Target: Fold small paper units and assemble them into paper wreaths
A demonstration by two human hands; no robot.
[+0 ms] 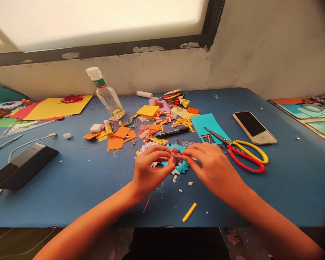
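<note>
Pinkish paper piece (175, 153) sits between the left hand (151, 166) and right hand (212, 164), both pinching it by the fingertips, neither nearer, seen over the blue paper ring (182, 167) on the worktop (97, 202); its long axis seems to run crosswise.

Craft workspace: paper scraps (115, 143), scissors (228, 141).
</note>
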